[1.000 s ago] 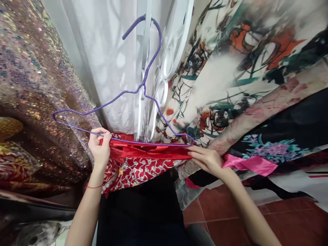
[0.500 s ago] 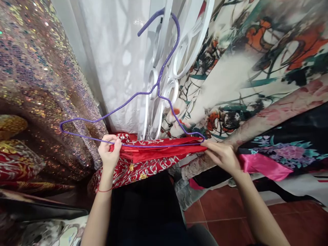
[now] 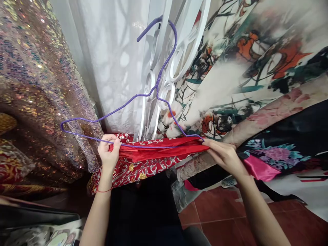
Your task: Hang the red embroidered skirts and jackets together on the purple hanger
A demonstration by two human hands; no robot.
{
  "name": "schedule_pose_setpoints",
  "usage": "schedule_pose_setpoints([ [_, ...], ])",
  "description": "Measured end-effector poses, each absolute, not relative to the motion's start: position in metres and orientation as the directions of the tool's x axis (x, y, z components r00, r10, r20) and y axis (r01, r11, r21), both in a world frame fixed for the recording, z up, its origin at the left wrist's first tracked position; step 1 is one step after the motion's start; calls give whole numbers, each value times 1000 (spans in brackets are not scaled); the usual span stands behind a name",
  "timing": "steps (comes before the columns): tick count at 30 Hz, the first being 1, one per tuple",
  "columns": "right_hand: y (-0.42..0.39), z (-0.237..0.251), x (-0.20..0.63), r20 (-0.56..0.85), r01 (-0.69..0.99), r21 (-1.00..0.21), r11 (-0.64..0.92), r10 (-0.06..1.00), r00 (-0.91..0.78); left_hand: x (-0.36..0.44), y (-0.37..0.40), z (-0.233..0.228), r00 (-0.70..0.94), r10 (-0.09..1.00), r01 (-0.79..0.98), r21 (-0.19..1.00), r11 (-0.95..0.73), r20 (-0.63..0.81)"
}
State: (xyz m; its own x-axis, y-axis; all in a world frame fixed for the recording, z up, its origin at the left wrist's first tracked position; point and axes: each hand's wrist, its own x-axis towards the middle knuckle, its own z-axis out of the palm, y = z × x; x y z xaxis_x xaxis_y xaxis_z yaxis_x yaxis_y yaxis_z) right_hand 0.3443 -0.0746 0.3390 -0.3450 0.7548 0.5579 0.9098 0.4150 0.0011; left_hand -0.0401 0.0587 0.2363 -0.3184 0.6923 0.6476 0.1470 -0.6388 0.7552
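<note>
A purple wire hanger (image 3: 121, 106) stands upright in front of me, hook on top, its right corner tucked inside the waist of a red embroidered garment (image 3: 153, 165). My left hand (image 3: 109, 148) is closed, pinching the garment's left edge together with the hanger's bottom bar; the hanger's left corner sticks out past it. At the other end, my right hand (image 3: 221, 153) pinches the garment's right edge by the hanger's corner, fingers stretched along the cloth. Silver and gold embroidery covers the outside, and plain red lining shows at the opening.
A sequined cloth (image 3: 58, 102) hangs on the left, a white curtain (image 3: 110, 61) behind. White scrollwork (image 3: 166, 65) stands behind the hanger. Floral fabric (image 3: 225, 85) and a black garment with flowers (image 3: 279, 143) hang on the right, above a red tiled floor (image 3: 217, 215).
The hanger's right corner has slipped further into the red garment, and its hook sits slightly lower. Both hands keep their grip. The view has shifted a little.
</note>
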Motion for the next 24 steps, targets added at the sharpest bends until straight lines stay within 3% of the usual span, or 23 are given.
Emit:
schedule_pose_setpoints([
  [5, -73, 339, 332, 666, 898, -46, 437, 683, -298, -40, 60, 236, -313, 691, 163, 753, -638, 652],
  [9, -67, 350, 314, 715, 917, -143, 373, 679, -165, -36, 55, 236, -304, 715, 155, 773, -615, 629],
  [13, -58, 363, 294, 784, 951, -141, 277, 618, -63, -25, 44, 235, -335, 729, 162, 798, -580, 597],
  [15, -53, 370, 284, 860, 954, -203, 222, 507, 65, -16, 40, 233, -331, 739, 166, 807, -566, 587],
  [17, -46, 379, 276, 932, 923, -280, 263, 306, 195, -6, 37, 230, -319, 751, 151, 813, -562, 578],
  [19, -38, 389, 271, 963, 889, -267, 372, 80, 256, 3, 37, 228, -333, 761, 124, 826, -550, 556],
  [20, -34, 394, 268, 968, 883, -241, 404, 31, 250, 6, 36, 227, -349, 763, 114, 833, -542, 544],
  [21, -30, 397, 266, 974, 879, -223, 421, 54, 221, 7, 36, 226, -367, 762, 110, 838, -535, 534],
  [24, -18, 394, 253, 883, 878, -203, 435, 468, -28, 0, 36, 227, -415, 734, 136, 835, -534, 537],
])
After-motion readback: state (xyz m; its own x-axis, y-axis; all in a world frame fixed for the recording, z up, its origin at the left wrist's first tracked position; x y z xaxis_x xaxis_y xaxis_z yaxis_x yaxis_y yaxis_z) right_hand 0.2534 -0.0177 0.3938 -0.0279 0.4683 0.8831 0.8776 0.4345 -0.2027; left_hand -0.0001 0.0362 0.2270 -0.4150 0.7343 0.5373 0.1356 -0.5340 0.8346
